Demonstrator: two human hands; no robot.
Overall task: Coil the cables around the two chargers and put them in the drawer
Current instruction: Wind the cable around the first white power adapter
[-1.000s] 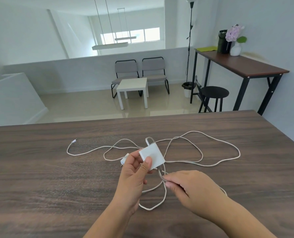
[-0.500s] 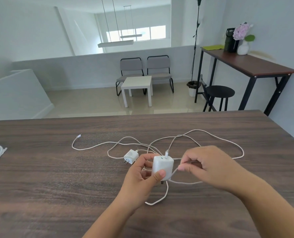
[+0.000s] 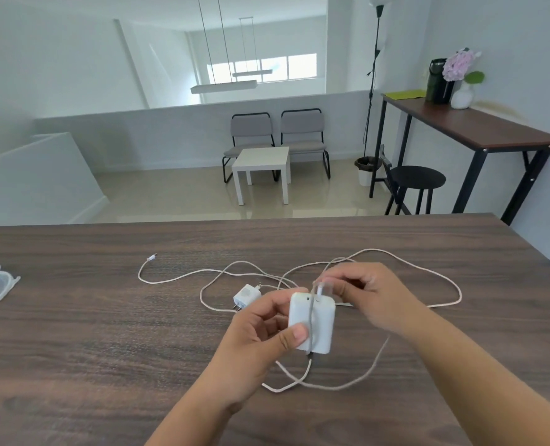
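A person's left hand (image 3: 261,329) grips a large white charger (image 3: 312,321) just above a dark wooden tabletop (image 3: 90,349) — one turn of its white cable (image 3: 441,278) runs down the charger's face. The right hand (image 3: 363,294) pinches the cable at the charger's top edge. A smaller white charger (image 3: 246,296) lies on the tabletop just behind the left hand, among loose cable loops.
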